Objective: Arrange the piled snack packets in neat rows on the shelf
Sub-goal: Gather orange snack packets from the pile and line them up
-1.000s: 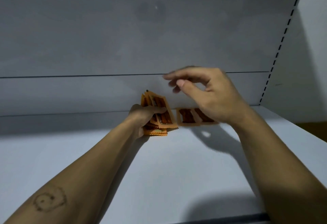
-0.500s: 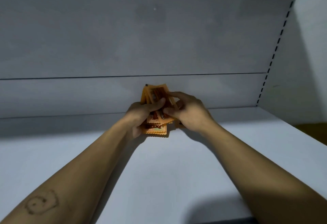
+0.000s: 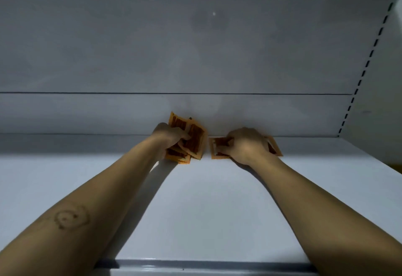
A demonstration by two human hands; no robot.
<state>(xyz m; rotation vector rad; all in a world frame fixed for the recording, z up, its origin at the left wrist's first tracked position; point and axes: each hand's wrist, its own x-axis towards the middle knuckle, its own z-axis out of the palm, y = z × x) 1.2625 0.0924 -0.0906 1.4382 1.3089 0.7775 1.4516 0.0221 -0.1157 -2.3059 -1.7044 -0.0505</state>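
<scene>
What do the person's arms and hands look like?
Both arms are bare, with no sleeves in view. The left hand and right hand wear no gloves, and no rings or watch show. On the left forearm there is a dark round doodle, like a swirl inside a wobbly outline.

The bare left forearm (image 3: 121, 180), marked with a drawn swirl, and the bare right forearm (image 3: 304, 190) stretch toward 12 o'clock. The left hand (image 3: 171, 139) grips a fan of orange crimp-edged snack packets (image 3: 194, 140); at its 3 o'clock the right hand (image 3: 247, 145), knuckles up, curls its fingers onto a flat orange packet (image 3: 218, 145)
</scene>
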